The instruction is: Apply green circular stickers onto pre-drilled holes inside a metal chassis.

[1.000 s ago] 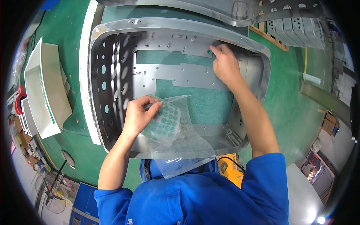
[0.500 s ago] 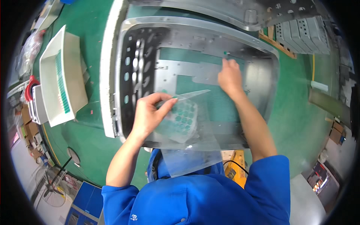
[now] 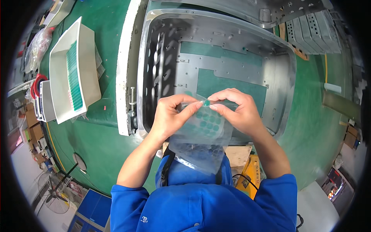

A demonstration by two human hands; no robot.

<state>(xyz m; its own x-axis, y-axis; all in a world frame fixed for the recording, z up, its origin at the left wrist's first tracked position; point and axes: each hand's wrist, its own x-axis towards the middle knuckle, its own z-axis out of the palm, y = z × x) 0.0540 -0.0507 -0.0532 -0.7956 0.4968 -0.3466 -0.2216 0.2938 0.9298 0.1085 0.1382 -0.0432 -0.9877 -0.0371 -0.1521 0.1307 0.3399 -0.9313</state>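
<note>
Looking down through the head view, I see the left hand (image 3: 169,117) pinching the top edge of a clear plastic sheet (image 3: 201,156) between thumb and forefinger. The right hand (image 3: 242,111) has its thumb and forefinger close together at one green round sticker (image 3: 206,103), just beside the left fingertips; whether they grip it, I cannot tell. The sheet, with rows of more stickers, hangs across the near edge of the metal enclosure (image 3: 292,77), around the middle of that edge. I judge it very light and limp, so I would hold it by the upper edge. The sticker seems thin and maybe tacky; I would take only its rim, gently.
</note>
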